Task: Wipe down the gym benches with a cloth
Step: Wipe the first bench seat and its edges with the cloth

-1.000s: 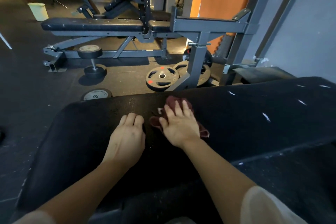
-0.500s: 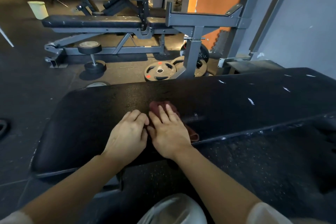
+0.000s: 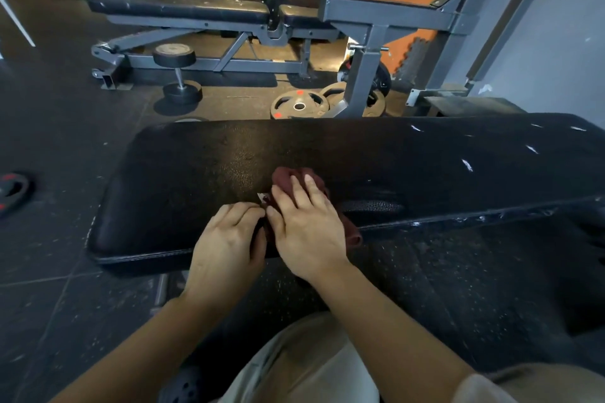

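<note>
maroon cloth point(image 3: 288, 181) under flat right hand point(image 3: 306, 226) near bench point(image 3: 183, 173) front edge (left hand point(image 3: 226, 244) curled beside)

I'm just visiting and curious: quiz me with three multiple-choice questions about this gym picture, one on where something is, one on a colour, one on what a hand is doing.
1. Where does the cloth lie?
A. on the floor
B. on the black bench pad nearest the camera
C. on the far bench

2. What colour is the cloth?
A. dark red
B. bright yellow
C. white

3. How does the right hand meet the cloth?
A. it hangs well above it
B. it lies on top of it with fingers stretched out
C. it dangles it in the air

Answers:
1. B, the cloth rests on the near pad, close to its front edge.
2. A, maroon fabric shows past the fingertips and beside the wrist.
3. B, the fingers lie straight over the cloth, while the left hand rests on the pad next to it.
</note>
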### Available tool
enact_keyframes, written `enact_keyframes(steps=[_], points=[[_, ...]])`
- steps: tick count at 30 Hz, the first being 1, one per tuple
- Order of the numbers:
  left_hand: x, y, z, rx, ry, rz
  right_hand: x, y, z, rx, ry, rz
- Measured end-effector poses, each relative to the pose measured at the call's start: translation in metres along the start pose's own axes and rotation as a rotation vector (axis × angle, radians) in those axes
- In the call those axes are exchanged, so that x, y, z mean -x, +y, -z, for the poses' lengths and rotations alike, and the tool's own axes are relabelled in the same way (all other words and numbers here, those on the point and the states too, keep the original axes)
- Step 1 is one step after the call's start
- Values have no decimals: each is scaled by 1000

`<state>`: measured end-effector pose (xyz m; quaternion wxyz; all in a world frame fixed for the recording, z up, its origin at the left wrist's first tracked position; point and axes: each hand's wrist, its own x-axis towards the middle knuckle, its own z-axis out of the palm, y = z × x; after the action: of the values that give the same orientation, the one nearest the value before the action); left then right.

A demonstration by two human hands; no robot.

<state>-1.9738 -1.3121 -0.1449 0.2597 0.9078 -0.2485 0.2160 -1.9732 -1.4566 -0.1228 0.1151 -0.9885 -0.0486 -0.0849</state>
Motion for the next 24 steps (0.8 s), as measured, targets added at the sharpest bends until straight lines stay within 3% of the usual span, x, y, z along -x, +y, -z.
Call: enact_keyframes(steps=[4,9,15,20,24], points=[[7,0,-5,-17,-1,13,7,37,9,49,-59,29],[1,8,-4,-16,15,62,9,75,21,55,-37,-284],[-48,30,-19,20,-124,-3,7,51,21,2,-99,48],[-76,41,-34,54,-224,-144,-4,128,40,10,-25,-207],[-73,44,-48,64,-211,-93,-12,127,36,-4,2,-299]])
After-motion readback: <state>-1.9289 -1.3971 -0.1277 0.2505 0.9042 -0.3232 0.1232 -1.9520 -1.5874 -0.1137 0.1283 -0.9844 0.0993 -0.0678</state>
